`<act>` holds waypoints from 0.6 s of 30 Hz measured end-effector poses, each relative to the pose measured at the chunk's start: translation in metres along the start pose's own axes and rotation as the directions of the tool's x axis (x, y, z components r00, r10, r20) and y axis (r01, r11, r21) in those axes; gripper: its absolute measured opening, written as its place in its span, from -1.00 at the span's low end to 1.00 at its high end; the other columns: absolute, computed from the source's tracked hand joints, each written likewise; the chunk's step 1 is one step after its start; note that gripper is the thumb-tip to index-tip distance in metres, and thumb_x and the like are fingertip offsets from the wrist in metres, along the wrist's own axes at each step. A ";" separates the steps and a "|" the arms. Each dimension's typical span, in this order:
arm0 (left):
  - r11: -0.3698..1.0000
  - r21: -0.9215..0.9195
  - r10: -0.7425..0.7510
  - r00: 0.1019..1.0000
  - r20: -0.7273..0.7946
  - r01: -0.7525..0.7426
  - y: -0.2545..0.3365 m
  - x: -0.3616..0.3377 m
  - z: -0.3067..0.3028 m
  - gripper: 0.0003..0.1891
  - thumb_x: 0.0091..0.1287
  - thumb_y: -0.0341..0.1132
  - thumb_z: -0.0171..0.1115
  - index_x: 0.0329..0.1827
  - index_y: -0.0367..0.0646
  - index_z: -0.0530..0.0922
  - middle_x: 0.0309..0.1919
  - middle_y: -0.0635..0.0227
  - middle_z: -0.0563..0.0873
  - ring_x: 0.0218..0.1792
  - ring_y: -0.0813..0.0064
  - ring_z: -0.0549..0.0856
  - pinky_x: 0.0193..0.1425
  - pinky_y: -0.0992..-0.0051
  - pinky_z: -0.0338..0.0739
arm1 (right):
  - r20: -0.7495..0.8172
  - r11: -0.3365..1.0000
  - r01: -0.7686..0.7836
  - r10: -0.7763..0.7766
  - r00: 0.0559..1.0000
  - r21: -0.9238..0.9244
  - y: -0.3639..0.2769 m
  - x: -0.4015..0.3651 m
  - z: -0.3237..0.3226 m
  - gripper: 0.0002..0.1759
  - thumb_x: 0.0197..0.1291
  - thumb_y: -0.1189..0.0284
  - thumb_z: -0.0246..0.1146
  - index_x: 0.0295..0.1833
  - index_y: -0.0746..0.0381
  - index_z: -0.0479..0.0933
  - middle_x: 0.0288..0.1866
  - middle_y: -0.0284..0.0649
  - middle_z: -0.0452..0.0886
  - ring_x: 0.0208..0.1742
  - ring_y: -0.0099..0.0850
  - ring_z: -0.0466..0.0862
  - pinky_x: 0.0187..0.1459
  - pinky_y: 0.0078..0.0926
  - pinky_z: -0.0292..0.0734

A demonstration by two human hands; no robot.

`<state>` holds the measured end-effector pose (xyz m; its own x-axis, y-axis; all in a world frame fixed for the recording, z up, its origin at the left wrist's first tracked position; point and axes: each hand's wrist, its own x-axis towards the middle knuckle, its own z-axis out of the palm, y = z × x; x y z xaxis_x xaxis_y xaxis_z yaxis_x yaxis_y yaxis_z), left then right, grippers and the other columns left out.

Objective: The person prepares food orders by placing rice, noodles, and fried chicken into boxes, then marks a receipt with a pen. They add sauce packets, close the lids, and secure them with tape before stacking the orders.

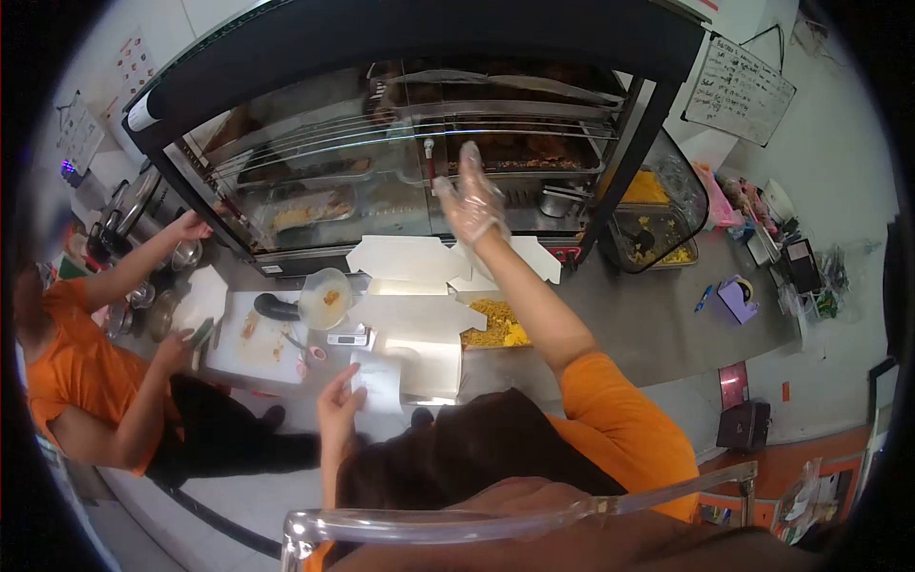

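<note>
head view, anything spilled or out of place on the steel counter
The white plastic cutting board at the left has orange-brown smears and scraps across it. The open white cardboard box with yellow food sits level, with no spill visible beside it. Nothing else stands out.

Honestly, nothing here is readable. The whiteboard [739,91] on the wall at the top right has handwritten lines, all too small to make out. Same with the poster [133,65] on the left wall (just coloured blobs), and the paper slip [381,383] in my left hand [335,405] shows up plain white.
</note>
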<state>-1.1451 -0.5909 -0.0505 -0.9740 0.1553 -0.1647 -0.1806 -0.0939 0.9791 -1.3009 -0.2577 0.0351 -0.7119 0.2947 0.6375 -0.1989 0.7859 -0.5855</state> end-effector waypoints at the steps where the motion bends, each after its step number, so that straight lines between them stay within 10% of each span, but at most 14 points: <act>1: 1.000 0.000 -0.019 1.000 -0.013 0.019 0.001 -0.006 0.002 -0.54 0.13 -0.67 0.17 0.15 -0.36 0.47 -0.09 0.27 0.64 -0.19 0.62 0.59 -0.17 0.68 0.45 | 0.024 0.998 -0.057 0.058 0.998 -0.039 -0.007 0.007 0.009 -0.16 0.21 0.22 0.15 0.47 0.27 -0.11 0.40 0.15 0.16 0.32 0.02 0.35 0.30 -0.26 0.26; 7: 0.998 0.065 0.012 0.994 -0.112 -0.005 0.000 -0.032 -0.013 -0.56 0.11 -0.69 0.17 0.12 -0.36 0.48 -0.17 0.31 0.64 -0.23 0.62 0.60 -0.20 0.68 0.46 | 0.062 0.971 0.106 -0.122 0.991 0.216 0.009 0.016 0.042 -0.18 0.23 0.20 0.09 0.48 0.23 -0.11 0.42 0.15 0.13 0.33 0.02 0.32 0.31 -0.26 0.24; 11: 0.996 0.084 -0.009 0.980 -0.198 0.026 -0.002 -0.046 -0.026 -0.57 0.08 -0.67 0.19 0.09 -0.37 0.50 -0.24 0.39 0.60 -0.38 0.71 0.50 -0.34 0.70 0.40 | 0.013 0.954 0.193 -0.195 0.981 -0.228 0.052 0.046 -0.016 -0.55 0.22 0.16 0.06 -0.08 0.33 0.59 -0.01 0.00 0.60 0.15 -0.07 0.50 0.24 -0.22 0.34; 14: 0.997 0.073 0.026 0.968 -0.248 -0.008 -0.007 -0.051 -0.025 -0.57 0.09 -0.65 0.20 0.08 -0.36 0.51 -0.27 0.40 0.62 -0.41 0.70 0.51 -0.35 0.71 0.41 | 0.048 0.596 -0.168 0.329 0.943 -0.785 0.083 0.078 -0.060 -0.50 0.26 0.01 0.00 0.06 0.15 0.56 0.10 -0.06 0.55 0.16 -0.18 0.51 0.19 -0.27 0.38; 15: 0.998 0.065 0.024 0.965 -0.263 -0.007 -0.011 -0.052 -0.027 -0.57 0.09 -0.65 0.20 0.09 -0.36 0.51 -0.28 0.40 0.62 -0.42 0.70 0.52 -0.35 0.71 0.41 | 0.255 0.786 -0.457 0.583 0.771 -0.416 0.165 0.103 -0.047 -0.48 0.25 -0.04 -0.03 0.09 0.06 0.55 0.15 -0.12 0.54 0.19 -0.24 0.50 0.21 -0.32 0.37; 16: 0.996 0.090 0.037 0.976 -0.216 -0.018 -0.014 -0.052 -0.032 -0.56 0.09 -0.66 0.20 0.10 -0.35 0.50 -0.28 0.40 0.63 -0.44 0.70 0.52 -0.37 0.70 0.41 | 0.131 0.621 -0.093 0.306 0.943 -0.779 0.143 0.105 -0.058 -0.54 0.21 0.00 0.06 0.05 0.05 0.56 0.09 -0.15 0.58 0.13 -0.24 0.55 0.16 -0.32 0.42; 18: 0.997 0.073 -0.019 0.983 -0.182 0.033 -0.014 -0.048 -0.035 -0.56 0.09 -0.66 0.20 0.10 -0.35 0.49 -0.25 0.37 0.64 -0.42 0.70 0.54 -0.38 0.71 0.41 | 0.131 0.528 -0.015 0.239 0.962 -0.849 0.145 0.118 -0.060 -0.55 0.20 0.01 0.07 0.04 0.06 0.56 0.08 -0.14 0.58 0.12 -0.23 0.56 0.15 -0.31 0.43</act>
<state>-1.1005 -0.6312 -0.0603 -0.9790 -0.0248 -0.2025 -0.2021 -0.0163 0.9792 -1.3736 -0.0760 0.0554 -0.8207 0.3999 0.4082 0.4779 0.8719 0.1068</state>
